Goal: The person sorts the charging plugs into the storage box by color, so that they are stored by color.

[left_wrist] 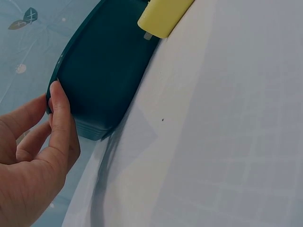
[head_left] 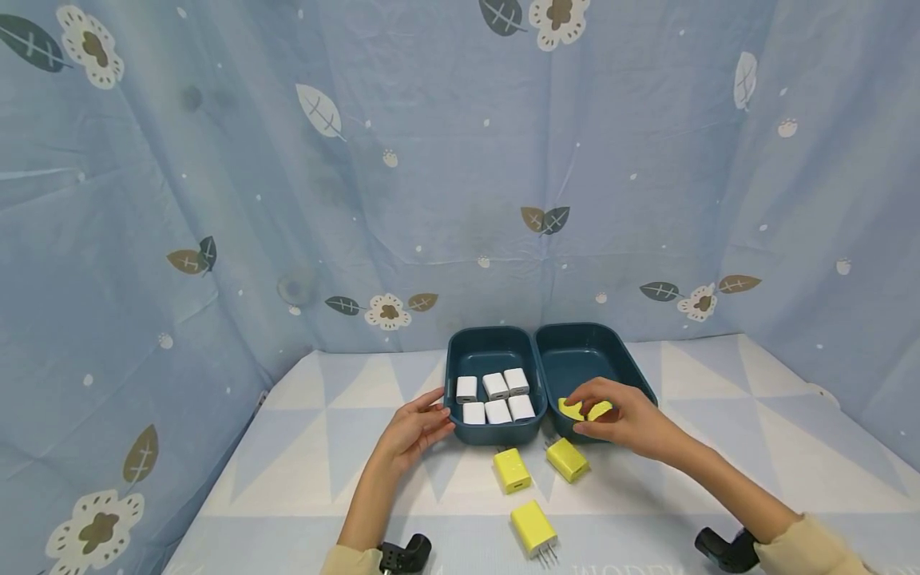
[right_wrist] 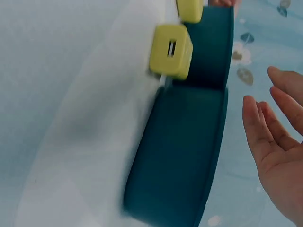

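Note:
My left hand pinches the left rim of a dark teal plastic box. Fingers and thumb lie on either side of that rim in the left wrist view. Several white charger plugs lie inside this box. A second teal box stands against its right side. Over the front of the second box hovers my right hand, its fingers parted and holding nothing in the right wrist view. Yellow charger plugs lie in the box just beneath these fingers, partly hidden by them.
Three yellow charger plugs lie on the patterned cloth before the boxes: one by the left box, one by the right box, and one nearer me with prongs towards me. A blue curtain hangs behind the table.

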Available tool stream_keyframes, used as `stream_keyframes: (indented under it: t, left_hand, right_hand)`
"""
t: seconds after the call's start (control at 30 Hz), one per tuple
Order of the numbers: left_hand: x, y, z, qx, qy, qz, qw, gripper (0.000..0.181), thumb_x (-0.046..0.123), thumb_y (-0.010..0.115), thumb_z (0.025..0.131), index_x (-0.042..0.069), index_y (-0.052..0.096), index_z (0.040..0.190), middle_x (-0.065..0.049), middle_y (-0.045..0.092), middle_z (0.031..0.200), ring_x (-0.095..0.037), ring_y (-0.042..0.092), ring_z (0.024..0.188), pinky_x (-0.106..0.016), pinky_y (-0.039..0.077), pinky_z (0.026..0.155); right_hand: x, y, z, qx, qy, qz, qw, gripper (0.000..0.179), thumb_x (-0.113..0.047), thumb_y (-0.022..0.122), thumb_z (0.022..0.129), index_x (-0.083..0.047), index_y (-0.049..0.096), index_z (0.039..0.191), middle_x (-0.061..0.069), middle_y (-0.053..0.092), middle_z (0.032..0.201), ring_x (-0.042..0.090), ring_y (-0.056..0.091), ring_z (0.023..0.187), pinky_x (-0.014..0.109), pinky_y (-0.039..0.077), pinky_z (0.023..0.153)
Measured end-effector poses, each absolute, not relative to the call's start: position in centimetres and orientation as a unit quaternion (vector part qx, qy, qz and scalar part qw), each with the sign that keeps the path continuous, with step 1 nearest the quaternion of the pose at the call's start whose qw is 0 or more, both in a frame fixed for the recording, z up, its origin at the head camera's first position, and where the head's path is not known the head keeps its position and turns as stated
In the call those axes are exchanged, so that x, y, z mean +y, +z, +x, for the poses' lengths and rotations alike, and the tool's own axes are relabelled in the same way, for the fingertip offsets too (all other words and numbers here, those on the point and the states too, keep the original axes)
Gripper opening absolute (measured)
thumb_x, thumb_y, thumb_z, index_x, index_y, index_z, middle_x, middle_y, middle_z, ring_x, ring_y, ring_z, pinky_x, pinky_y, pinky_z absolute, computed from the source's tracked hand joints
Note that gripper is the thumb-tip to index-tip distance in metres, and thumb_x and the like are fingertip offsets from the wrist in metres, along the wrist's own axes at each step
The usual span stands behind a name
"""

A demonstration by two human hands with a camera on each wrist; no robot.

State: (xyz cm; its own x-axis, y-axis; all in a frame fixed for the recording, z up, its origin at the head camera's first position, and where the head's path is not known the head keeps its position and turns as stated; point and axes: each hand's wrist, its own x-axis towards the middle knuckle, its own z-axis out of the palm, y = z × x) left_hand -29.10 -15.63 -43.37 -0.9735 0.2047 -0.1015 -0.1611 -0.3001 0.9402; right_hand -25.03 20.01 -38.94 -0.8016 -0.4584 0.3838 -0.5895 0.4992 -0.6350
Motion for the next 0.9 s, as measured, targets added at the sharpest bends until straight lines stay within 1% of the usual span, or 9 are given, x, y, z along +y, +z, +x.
stream_keyframes:
  t: [0.1, 0.23, 0.33, 0.5, 0.7, 0.8, 0.9]
  left_hand:
    - [-15.6, -43.3, -29.0, 0.581, 0.806, 0.016, 0.112, 0.052, -0.01, 0.054, 0.096, -0.008, 0.041, 0.146, -0.012, 0.047, 0.104, -0.017, 0.064, 0.084, -0.03, 0.058, 0.083]
    - [-15.6, -43.4, -29.1, 0.58, 0.807, 0.015, 0.113, 0.052, -0.01, 0.054, 0.095, -0.008, 0.041, 0.146, -0.012, 0.048, 0.104, -0.016, 0.064, 0.084, -0.03, 0.058, 0.082]
    - [-15.6, -43.5, -29.1, 0.581, 0.806, 0.014, 0.112, 0.052, -0.01, 0.054, 0.095, -0.007, 0.042, 0.145, -0.012, 0.048, 0.104, -0.016, 0.064, 0.083, -0.03, 0.058, 0.082]
    - [-15.6, -43.5, -29.1, 0.581, 0.806, 0.01, 0.112, 0.051, -0.01, 0.054, 0.095, -0.007, 0.043, 0.145, -0.012, 0.049, 0.104, -0.016, 0.064, 0.083, -0.03, 0.059, 0.082]
    - [-15.6, -43.4, -29.1, 0.579, 0.807, 0.008, 0.113, 0.051, -0.01, 0.054, 0.095, -0.006, 0.043, 0.145, -0.013, 0.048, 0.105, -0.016, 0.064, 0.083, -0.03, 0.058, 0.082]
    - [-15.5, -43.3, -29.1, 0.577, 0.809, 0.01, 0.114, 0.052, -0.01, 0.054, 0.095, -0.007, 0.042, 0.145, -0.013, 0.048, 0.105, -0.016, 0.064, 0.083, -0.029, 0.058, 0.082]
    - [-15.5, -43.2, -29.0, 0.573, 0.811, 0.013, 0.116, 0.053, -0.01, 0.055, 0.095, -0.008, 0.041, 0.146, -0.013, 0.049, 0.105, -0.016, 0.065, 0.084, -0.028, 0.058, 0.081]
  right_hand:
    - [19.5, -39.0, -24.5, -0.855, 0.399, 0.325, 0.06, 0.032, -0.018, 0.08, 0.085, -0.016, 0.069, 0.115, 0.002, 0.063, 0.11, 0.024, 0.061, 0.09, 0.027, 0.059, 0.073]
    - [19.2, -39.4, -24.0, -0.849, 0.398, 0.346, 0.032, 0.034, -0.022, 0.079, 0.086, -0.021, 0.067, 0.117, -0.006, 0.062, 0.108, 0.021, 0.06, 0.092, 0.028, 0.059, 0.073]
    - [19.1, -39.9, -23.7, -0.847, 0.396, 0.356, 0.017, 0.033, -0.021, 0.079, 0.086, -0.023, 0.067, 0.117, -0.005, 0.062, 0.11, 0.02, 0.059, 0.091, 0.028, 0.058, 0.071]
    - [19.1, -40.8, -23.4, -0.85, 0.383, 0.361, -0.008, 0.034, -0.018, 0.079, 0.085, -0.017, 0.068, 0.117, -0.003, 0.063, 0.114, 0.022, 0.058, 0.09, 0.026, 0.057, 0.065]
    - [19.1, -41.5, -23.4, -0.864, 0.352, 0.36, -0.021, 0.037, -0.016, 0.082, 0.083, -0.019, 0.068, 0.117, -0.002, 0.061, 0.119, 0.013, 0.057, 0.083, 0.024, 0.052, 0.059]
    - [19.0, -41.9, -23.4, -0.869, 0.333, 0.366, -0.019, 0.039, -0.014, 0.081, 0.083, -0.019, 0.067, 0.118, -0.001, 0.059, 0.122, 0.008, 0.055, 0.081, 0.024, 0.051, 0.061]
    - [19.0, -42.2, -23.3, -0.874, 0.315, 0.371, -0.019, 0.042, -0.011, 0.08, 0.083, -0.018, 0.065, 0.121, 0.0, 0.057, 0.125, 0.007, 0.053, 0.081, 0.023, 0.051, 0.065]
